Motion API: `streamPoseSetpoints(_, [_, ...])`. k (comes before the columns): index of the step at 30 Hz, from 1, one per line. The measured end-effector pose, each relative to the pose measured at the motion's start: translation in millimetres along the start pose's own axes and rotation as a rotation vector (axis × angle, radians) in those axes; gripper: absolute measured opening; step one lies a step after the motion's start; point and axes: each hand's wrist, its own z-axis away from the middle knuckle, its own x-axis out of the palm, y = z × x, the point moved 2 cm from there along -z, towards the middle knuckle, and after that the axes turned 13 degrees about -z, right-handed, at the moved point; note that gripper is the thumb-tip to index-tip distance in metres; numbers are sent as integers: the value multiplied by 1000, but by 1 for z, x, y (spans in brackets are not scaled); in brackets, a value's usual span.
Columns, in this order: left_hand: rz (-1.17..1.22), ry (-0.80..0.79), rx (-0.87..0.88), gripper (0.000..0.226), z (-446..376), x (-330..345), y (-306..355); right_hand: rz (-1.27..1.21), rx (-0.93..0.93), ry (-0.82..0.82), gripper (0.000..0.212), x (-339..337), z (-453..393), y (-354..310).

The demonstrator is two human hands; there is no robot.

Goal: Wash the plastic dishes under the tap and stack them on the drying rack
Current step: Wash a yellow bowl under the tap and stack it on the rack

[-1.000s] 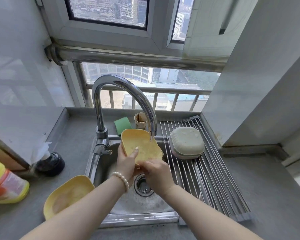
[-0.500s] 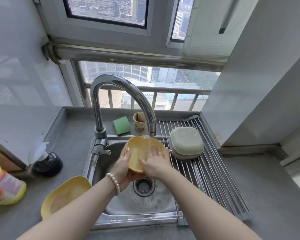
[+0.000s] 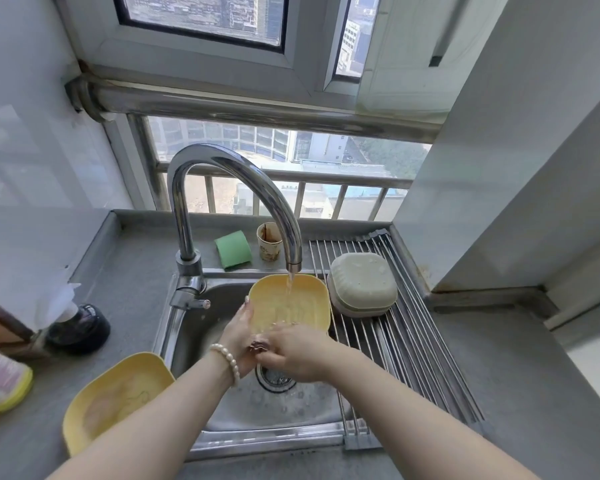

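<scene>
yellow plastic dish (image 3: 291,303), rounded-square and glossy, gripped by left hand (image 3: 238,336) and right hand (image 3: 291,351).

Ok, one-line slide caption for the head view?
Both hands rinse a yellow dish under the running tap.

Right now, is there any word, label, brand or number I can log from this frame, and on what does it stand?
No text can be read.
Paper cup behind the tap: a printed pattern, too small to tell whether it holds words.
Yellow bottle at the left edge: an orange and white label, blurred and cut off.
Yellow dish under the tap, yellow dish on the counter and pale dishes on the rack: no markings visible.
</scene>
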Motion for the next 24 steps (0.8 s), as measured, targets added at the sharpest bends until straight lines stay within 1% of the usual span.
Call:
streamPoseSetpoints(1, [-42,32,-3,40,-1,0,1,27,-15,45,30,2,6,3])
streamPoseSetpoints(2, [-103,62,-10,36,-1,1,3,73,-29,125,29,4,10,8])
streamPoseSetpoints(4, [-218,123,-43,37,-2,2,9,109,-56,389,34,6,16,20])
streamPoseSetpoints(5, [-247,148,-79,37,-3,1,13,70,-63,543,39,6,19,27])
streamPoseSetpoints(6, [-271,152,-123,37,-4,0,18,-37,-39,658,43,5,21,34])
streamPoseSetpoints(7, [-297,144,-165,36,-4,-1,23,-229,-5,727,44,3,24,39])
streamPoseSetpoints(9, [-378,113,-236,40,0,1,33,-712,40,777,37,2,24,44])
streamPoseSetpoints(10, [-444,104,-267,46,0,4,36,-904,60,799,36,0,23,42])
streamPoseSetpoints(12, [-596,169,-262,63,-1,10,41,-1114,102,823,41,-6,18,38])
streamPoseSetpoints(14, [-652,283,-129,83,-9,13,44,-1238,195,813,43,-12,11,35])
streamPoseSetpoints(16, [-733,303,57,93,-12,19,44,-1417,292,795,33,-14,3,35])
streamPoseSetpoints(18, [-872,309,182,90,-12,24,41,-1577,374,819,25,-13,0,40])
streamPoseSetpoints(21, [-1125,381,269,72,-10,33,38,-1750,428,843,25,-4,4,51])
streamPoseSetpoints(22, [-1201,398,284,69,-8,36,38,-1808,442,841,26,-1,6,53])
streamPoseSetpoints(24, [-1368,419,328,72,-6,39,37,-1904,496,846,29,2,7,57])
